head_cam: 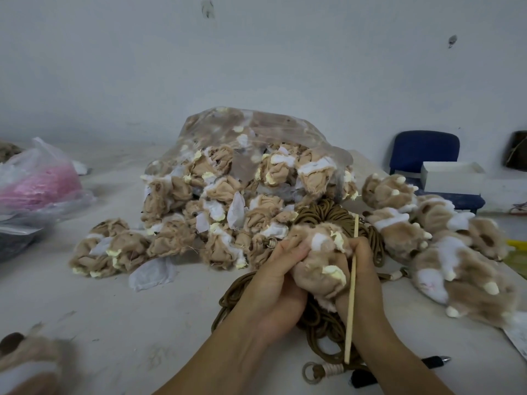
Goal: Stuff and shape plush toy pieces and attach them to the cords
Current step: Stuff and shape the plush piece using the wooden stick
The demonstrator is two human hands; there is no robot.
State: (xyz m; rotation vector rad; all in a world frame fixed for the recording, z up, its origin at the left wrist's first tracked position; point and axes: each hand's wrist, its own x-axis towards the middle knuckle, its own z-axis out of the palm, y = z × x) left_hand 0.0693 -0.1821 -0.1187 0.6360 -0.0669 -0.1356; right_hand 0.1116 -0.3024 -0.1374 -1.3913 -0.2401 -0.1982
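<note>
- You are holding the tan-and-white furry plush piece [319, 269] with pale yellow claw tips just above the table, in front of you and slightly right of centre, over the coiled brown cords [320, 215].
- Your left hand [273, 280] is curling round the piece's left side, with the fingers pressing into the fur.
- Your right hand [363, 266] is closing on the piece's right side and is also pinning the thin pale wooden stick [351, 297], which is running near-upright across the hand.
- Handling, judged: the piece is looking light, soft and easily squashed, and the fur may be slipping a little under the fingers. Gripping the body rather than the claw tips is likely the safer hold, with the opening kept free for the stick.
- The cords are spreading under both hands towards you, with a pale ring wrapped in light binding [312, 372] at the near end.
- Behind the cords, a large clear plastic bag [256, 124] is spilling limp, crumpled tan pieces onto the grey table [142, 323].
- To the right, plump tan-and-white plush toys [445, 243] are lying in a pile.
- Further out: a black pen [436, 360] is lying near your right forearm and a thin bag of pink material [37, 186] is sitting far left.
</note>
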